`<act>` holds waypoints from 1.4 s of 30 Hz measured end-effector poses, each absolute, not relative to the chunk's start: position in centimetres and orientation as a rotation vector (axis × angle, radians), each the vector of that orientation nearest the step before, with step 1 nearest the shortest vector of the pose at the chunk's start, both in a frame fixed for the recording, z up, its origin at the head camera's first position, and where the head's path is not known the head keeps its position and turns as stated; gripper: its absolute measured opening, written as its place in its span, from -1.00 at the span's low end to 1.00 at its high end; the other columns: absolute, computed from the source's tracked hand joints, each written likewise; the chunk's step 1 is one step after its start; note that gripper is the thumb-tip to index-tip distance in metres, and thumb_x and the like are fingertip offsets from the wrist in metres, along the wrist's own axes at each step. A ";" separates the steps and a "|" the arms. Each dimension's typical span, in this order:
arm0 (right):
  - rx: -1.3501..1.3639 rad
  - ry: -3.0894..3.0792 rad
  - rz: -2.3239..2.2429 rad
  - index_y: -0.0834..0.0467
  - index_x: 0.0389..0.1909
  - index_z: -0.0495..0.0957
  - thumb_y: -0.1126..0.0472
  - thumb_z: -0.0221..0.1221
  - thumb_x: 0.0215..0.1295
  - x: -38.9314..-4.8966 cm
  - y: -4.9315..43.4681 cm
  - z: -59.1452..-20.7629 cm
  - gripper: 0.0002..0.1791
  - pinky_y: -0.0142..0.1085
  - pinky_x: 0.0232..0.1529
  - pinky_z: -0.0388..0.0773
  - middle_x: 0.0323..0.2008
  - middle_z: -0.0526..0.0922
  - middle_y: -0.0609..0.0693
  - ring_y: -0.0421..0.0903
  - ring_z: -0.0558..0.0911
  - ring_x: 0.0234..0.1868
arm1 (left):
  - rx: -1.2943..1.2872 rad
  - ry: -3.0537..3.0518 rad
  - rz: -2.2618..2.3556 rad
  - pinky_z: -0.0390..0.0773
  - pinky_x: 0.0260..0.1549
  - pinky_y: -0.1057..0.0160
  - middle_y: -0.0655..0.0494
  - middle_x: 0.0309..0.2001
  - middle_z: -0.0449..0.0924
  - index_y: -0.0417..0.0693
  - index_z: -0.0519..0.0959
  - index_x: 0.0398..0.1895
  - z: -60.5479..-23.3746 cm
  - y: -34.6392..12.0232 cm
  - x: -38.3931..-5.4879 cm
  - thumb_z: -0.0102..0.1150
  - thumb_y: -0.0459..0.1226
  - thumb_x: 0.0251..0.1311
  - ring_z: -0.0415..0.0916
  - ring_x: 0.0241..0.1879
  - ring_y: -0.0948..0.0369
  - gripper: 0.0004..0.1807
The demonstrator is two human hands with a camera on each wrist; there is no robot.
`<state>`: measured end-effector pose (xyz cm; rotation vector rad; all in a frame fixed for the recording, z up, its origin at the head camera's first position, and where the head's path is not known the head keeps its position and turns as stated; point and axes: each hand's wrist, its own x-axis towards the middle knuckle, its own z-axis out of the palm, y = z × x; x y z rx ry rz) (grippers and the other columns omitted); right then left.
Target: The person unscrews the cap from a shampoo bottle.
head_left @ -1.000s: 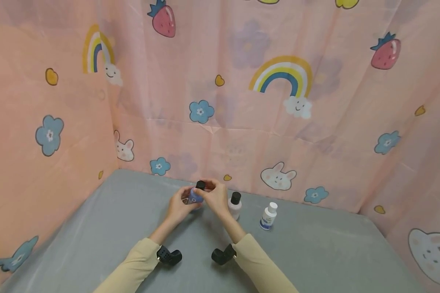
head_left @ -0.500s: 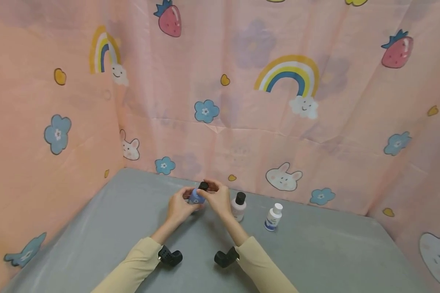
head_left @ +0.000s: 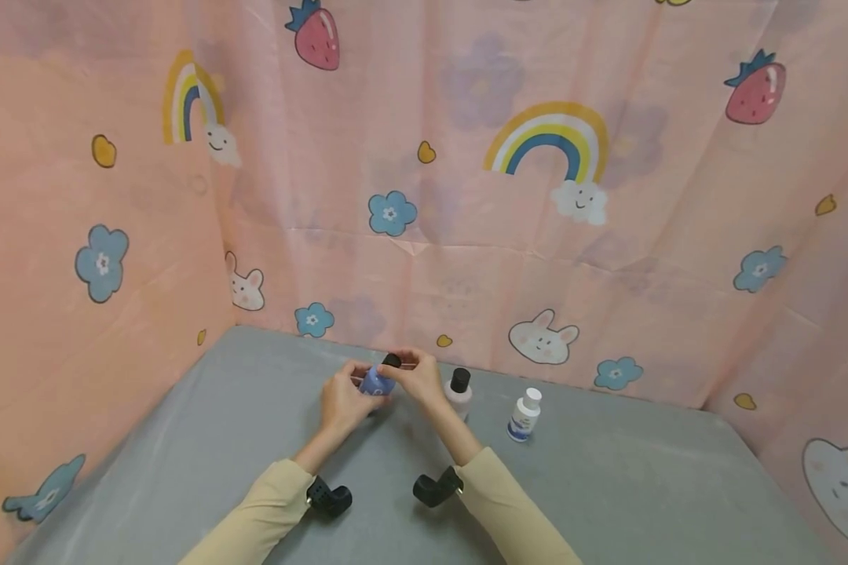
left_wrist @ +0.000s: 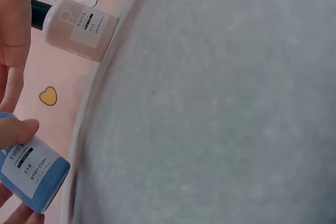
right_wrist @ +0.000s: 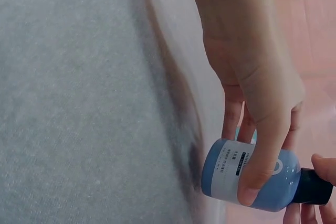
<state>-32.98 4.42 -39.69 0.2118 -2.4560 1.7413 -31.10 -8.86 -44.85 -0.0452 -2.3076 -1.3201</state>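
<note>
A small blue bottle (head_left: 377, 383) with a white label and black cap (head_left: 392, 360) is held tilted above the back of the table, cap end leaning right. My left hand (head_left: 342, 402) grips its body, the thumb lying across the label in both wrist views. At the cap, my right hand (head_left: 421, 380) pinches with thumb and fingers; the right wrist view shows these fingertips at the black cap (right_wrist: 313, 187). Behind my right forearm stands a pale pink bottle (head_left: 458, 398) with a black cap, upright. Farther right is a white bottle (head_left: 524, 416) with a white cap and blue-marked label.
A grey cloth-covered table (head_left: 608, 486) lies under both arms. Pink patterned curtains (head_left: 452, 259) hang along its back and left sides. Black wrist cameras (head_left: 436, 487) sit at both sleeve cuffs.
The blue bottle leans a little more to the right than a second ago, with both hands still on it. The head view has shifted slightly; the other two bottles stand where they were.
</note>
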 end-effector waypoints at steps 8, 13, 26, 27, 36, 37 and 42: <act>0.134 -2.421 1.749 0.25 -0.09 0.63 0.19 0.43 -0.01 -33.0 4.2 -39.4 -0.58 -0.16 -0.08 0.58 -0.15 0.67 0.17 0.02 0.65 -0.16 | -0.068 -2.306 -1.285 0.59 -0.31 0.06 -0.08 -0.26 0.69 -0.13 0.59 -0.18 -44.3 -8.7 -31.0 0.58 -0.26 -0.30 0.63 -0.27 0.04 -0.49; 0.107 -2.415 1.739 0.23 -0.10 0.64 0.17 0.44 -0.01 -33.1 4.2 -39.2 -0.58 -0.13 -0.06 0.57 -0.14 0.67 0.16 0.04 0.64 -0.12 | -0.078 -2.299 -1.264 0.59 -0.30 0.05 -0.09 -0.26 0.69 -0.14 0.59 -0.20 -43.9 -8.7 -31.2 0.59 -0.25 -0.31 0.63 -0.27 0.03 -0.49; 0.067 -2.373 1.771 0.21 -0.13 0.65 0.14 0.46 -0.05 -33.3 3.9 -39.1 -0.57 -0.18 -0.11 0.60 -0.20 0.69 0.12 0.01 0.68 -0.15 | -0.097 -2.263 -1.242 0.59 -0.30 0.04 -0.10 -0.27 0.69 -0.13 0.60 -0.20 -43.7 -9.0 -31.5 0.61 -0.24 -0.34 0.63 -0.27 0.03 -0.47; 0.070 -2.366 1.771 0.21 -0.13 0.65 0.14 0.46 -0.05 -33.3 3.9 -39.1 -0.57 -0.18 -0.12 0.60 -0.20 0.70 0.12 0.01 0.67 -0.16 | -0.096 -2.262 -1.248 0.59 -0.31 0.04 -0.10 -0.27 0.69 -0.13 0.60 -0.20 -43.7 -9.0 -31.5 0.61 -0.23 -0.35 0.63 -0.28 0.02 -0.47; 0.105 -2.333 1.778 0.22 -0.19 0.67 0.18 0.47 -0.07 -33.2 3.8 -39.5 -0.63 -0.31 -0.27 0.61 -0.31 0.71 0.12 -0.11 0.65 -0.31 | -0.122 -2.265 -1.286 0.62 -0.30 0.02 -0.10 -0.30 0.71 -0.12 0.60 -0.22 -43.9 -9.4 -31.3 0.63 -0.21 -0.36 0.66 -0.30 0.01 -0.46; 0.112 -2.336 1.775 0.22 -0.20 0.67 0.19 0.47 -0.07 -33.1 3.8 -39.5 -0.63 -0.33 -0.29 0.60 -0.32 0.70 0.13 -0.13 0.65 -0.32 | -0.121 -2.265 -1.291 0.62 -0.30 0.02 -0.10 -0.31 0.71 -0.12 0.61 -0.22 -44.0 -9.4 -31.2 0.63 -0.21 -0.37 0.66 -0.31 0.01 -0.46; 0.145 -2.348 1.729 0.22 -0.24 0.69 0.21 0.47 -0.08 -33.0 3.8 -39.6 -0.66 -0.31 -0.31 0.62 -0.35 0.71 0.14 -0.12 0.65 -0.36 | -0.121 -2.272 -1.312 0.63 -0.31 0.03 -0.08 -0.30 0.72 -0.11 0.62 -0.22 -44.2 -9.6 -31.1 0.63 -0.18 -0.36 0.67 -0.30 0.02 -0.47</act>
